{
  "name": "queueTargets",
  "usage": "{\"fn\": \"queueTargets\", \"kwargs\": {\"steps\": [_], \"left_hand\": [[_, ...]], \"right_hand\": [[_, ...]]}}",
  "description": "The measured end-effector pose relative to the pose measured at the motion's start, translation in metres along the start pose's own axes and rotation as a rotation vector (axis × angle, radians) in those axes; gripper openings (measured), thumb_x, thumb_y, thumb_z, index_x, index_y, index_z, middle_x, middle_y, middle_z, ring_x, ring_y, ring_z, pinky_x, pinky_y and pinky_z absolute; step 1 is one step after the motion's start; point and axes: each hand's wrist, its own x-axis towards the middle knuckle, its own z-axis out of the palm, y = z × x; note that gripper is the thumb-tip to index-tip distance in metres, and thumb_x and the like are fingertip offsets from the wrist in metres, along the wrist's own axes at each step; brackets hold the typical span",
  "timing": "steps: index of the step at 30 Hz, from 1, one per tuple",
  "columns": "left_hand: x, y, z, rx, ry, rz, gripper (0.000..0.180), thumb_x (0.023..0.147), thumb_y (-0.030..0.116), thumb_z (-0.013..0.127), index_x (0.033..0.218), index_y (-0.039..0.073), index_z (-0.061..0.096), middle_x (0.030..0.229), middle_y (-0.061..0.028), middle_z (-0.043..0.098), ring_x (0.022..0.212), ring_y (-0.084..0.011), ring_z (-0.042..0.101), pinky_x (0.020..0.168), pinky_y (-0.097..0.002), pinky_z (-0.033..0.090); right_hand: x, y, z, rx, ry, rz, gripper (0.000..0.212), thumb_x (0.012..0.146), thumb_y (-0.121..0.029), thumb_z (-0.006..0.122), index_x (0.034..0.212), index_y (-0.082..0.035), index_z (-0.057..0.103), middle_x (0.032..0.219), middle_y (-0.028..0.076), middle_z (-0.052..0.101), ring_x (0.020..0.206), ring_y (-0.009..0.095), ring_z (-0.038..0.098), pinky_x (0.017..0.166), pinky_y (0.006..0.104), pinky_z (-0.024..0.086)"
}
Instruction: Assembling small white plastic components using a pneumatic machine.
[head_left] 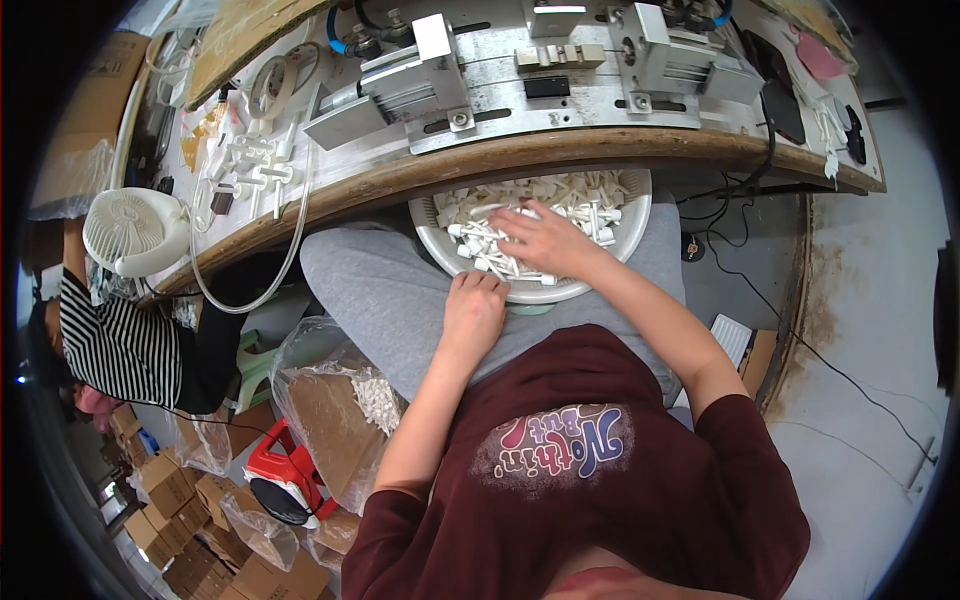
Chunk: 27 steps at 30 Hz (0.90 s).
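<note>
On my lap, partly beneath the table edge, sits a round white plastic basin [640, 235] filled with small white plastic pieces [590, 212] with thin stems and wider heads. My right hand [545, 243] reaches in over the heap, fingers stretched apart and touching the pieces. At the basin's near left rim rests my left hand [475, 308], its fingers curled and closed. Its fingertips are hidden, so whether it grips the rim or a piece does not show.
Ahead on the wooden table [370, 190] stands a metal clamping fixture [560, 95]. To the left are white plastic fittings [255, 165], tape rolls [270, 88] and a small fan [138, 232]. A person in a striped top [120, 340] sits beyond. Cardboard boxes [170, 480] and a red stool [285, 470] are lower left.
</note>
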Motion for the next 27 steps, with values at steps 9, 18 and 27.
{"fn": "queueTargets", "kwargs": {"steps": [9, 18, 27], "left_hand": [[0.014, 0.002, 0.034, 0.128, -0.095, 0.104, 0.016, 0.067, 0.005, 0.070, 0.083, 0.006, 0.070, 0.082, -0.0106, 0.065, 0.084, -0.0298, 0.066, 0.077, -0.0416, 0.052], [0.019, 0.008, 0.018, 0.110, -0.164, 0.110, 0.023, 0.064, 0.007, 0.075, 0.087, 0.004, 0.074, 0.089, -0.0139, 0.071, 0.083, -0.0350, 0.067, 0.076, -0.0446, 0.054], [0.020, 0.010, 0.015, 0.109, -0.186, 0.020, 0.023, 0.068, 0.007, 0.077, 0.089, 0.000, 0.073, 0.088, -0.0172, 0.070, 0.080, -0.0362, 0.067, 0.073, -0.0452, 0.054]], "right_hand": [[0.007, 0.000, -0.004, 0.089, -0.019, 0.434, 0.044, 0.081, -0.015, 0.066, 0.125, -0.014, 0.061, 0.123, 0.009, 0.062, 0.120, 0.027, 0.058, 0.102, 0.0470, 0.045], [-0.028, -0.074, -0.019, 0.112, 0.290, 0.454, 0.041, 0.086, -0.018, 0.059, 0.127, -0.009, 0.059, 0.152, 0.016, 0.044, 0.141, 0.029, 0.043, 0.111, 0.0481, 0.037], [-0.017, -0.079, -0.009, 0.163, 0.428, 0.447, 0.026, 0.076, -0.020, 0.068, 0.098, -0.009, 0.065, 0.101, 0.003, 0.061, 0.108, 0.021, 0.054, 0.090, 0.0366, 0.044]]}}
